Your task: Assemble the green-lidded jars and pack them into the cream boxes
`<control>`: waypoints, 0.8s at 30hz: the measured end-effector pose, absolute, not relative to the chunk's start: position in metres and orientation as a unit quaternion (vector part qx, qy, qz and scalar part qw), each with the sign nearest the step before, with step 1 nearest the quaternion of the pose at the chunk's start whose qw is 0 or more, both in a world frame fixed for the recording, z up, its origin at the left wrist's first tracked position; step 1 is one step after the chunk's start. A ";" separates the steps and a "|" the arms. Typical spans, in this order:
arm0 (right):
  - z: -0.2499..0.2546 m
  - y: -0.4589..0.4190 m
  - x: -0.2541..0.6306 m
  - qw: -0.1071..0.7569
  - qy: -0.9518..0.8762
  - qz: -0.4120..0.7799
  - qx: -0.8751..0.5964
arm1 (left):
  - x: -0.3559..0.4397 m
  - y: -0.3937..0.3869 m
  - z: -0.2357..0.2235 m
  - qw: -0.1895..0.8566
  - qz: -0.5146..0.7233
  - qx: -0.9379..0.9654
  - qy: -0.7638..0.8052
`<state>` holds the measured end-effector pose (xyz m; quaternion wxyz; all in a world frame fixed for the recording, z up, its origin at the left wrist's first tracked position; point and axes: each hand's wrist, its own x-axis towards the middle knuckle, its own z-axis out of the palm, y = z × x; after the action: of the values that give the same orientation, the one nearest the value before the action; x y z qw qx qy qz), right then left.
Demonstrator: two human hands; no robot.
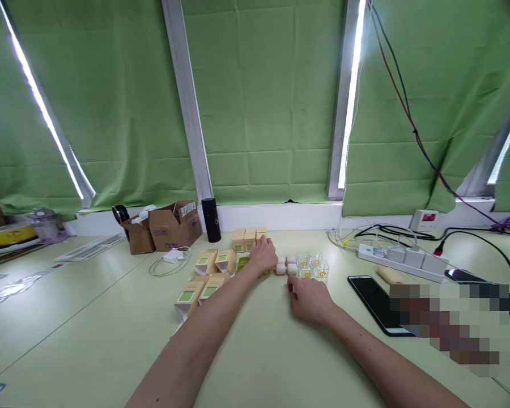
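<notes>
My left hand (pixel 263 253) reaches to the back row of small tan cardboard boxes (pixel 238 240), its bent fingers at the rightmost box (pixel 260 230); the hand hides most of that box. Beside my left wrist are green items (pixel 242 262), partly covered. My right hand (pixel 310 297) rests on the table with curled fingers, just in front of clear cups (pixel 318 266) with yellow marks inside. Small pale pink-white cylinders (pixel 285 265) stand between my hands. To the left, more tan boxes with green labels (pixel 188 295) stand in pairs, partly behind my left forearm.
Behind the boxes stands a black cylinder (pixel 211 220), with open brown cartons (pixel 176 225) and a white charger (pixel 173 256) to its left. On the right are a phone (pixel 376 303), a beige oval object (pixel 390 275), a white power strip (pixel 402 262) and loose cables.
</notes>
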<state>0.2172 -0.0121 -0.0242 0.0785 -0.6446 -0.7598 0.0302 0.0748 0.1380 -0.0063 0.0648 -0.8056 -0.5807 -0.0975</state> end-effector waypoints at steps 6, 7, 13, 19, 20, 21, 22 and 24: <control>-0.025 -0.011 0.217 0.078 -0.759 0.033 -0.645 | 0.074 0.142 -0.003 0.044 -0.101 -0.808 -0.578; -0.025 -0.011 0.217 0.079 -0.759 0.033 -0.645 | 0.074 0.141 -0.003 0.040 -0.103 -0.809 -0.577; -0.023 -0.012 0.217 0.081 -0.761 0.033 -0.643 | 0.066 0.130 0.008 0.033 -0.131 -0.808 -0.574; -0.023 -0.013 0.217 0.080 -0.759 0.035 -0.645 | 0.030 0.109 0.043 0.052 -0.183 -0.794 -0.577; -0.023 -0.013 0.217 0.081 -0.759 0.035 -0.645 | 0.022 0.103 0.048 0.056 -0.188 -0.792 -0.578; -0.023 -0.013 0.217 0.081 -0.759 0.035 -0.645 | 0.014 0.097 0.052 0.060 -0.191 -0.791 -0.579; -0.023 -0.013 0.217 0.081 -0.759 0.035 -0.645 | 0.007 0.090 0.054 0.064 -0.192 -0.790 -0.579; -0.023 -0.013 0.216 0.083 -0.759 0.033 -0.645 | -0.004 0.074 0.054 0.072 -0.183 -0.790 -0.580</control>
<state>0.2164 -0.0130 -0.0231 0.0830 -0.6447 -0.7592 0.0333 -0.0038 0.0741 0.0538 0.0721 -0.7904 -0.5801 -0.1830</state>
